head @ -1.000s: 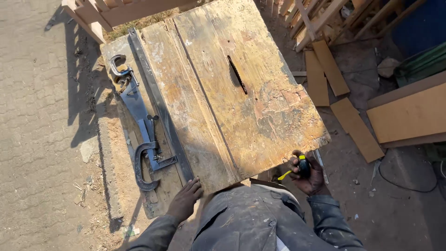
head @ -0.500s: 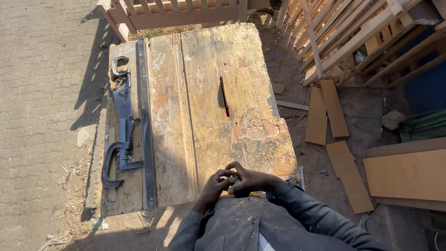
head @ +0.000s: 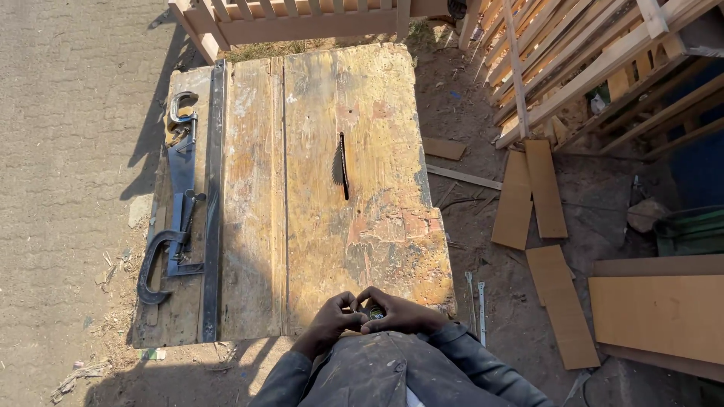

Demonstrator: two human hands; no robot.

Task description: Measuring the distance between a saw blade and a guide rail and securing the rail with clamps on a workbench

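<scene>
My left hand [head: 332,322] and my right hand [head: 401,315] meet at the near edge of a worn wooden saw table [head: 302,188]. Between their fingers they hold a small dark tape measure [head: 375,312] with a bit of yellow showing; most of it is hidden by the fingers. Both hands rest just above the table's front edge, close to my grey jacket. A thin saw blade [head: 343,164] stands up through a slot in the middle of the table, well beyond the hands.
A dark metal rail [head: 213,196] runs along the table's left side. Beside it lie a blue bar and two C-clamps [head: 161,264] [head: 181,105]. Flat boards [head: 544,188] lie on the dirt at right, a large panel [head: 660,313] nearer, and slatted wooden frames [head: 573,68] lean behind.
My right hand brought the tape measure in from beyond the table's right corner. My left hand left the front edge and joined it, so both hands now hold it together.
</scene>
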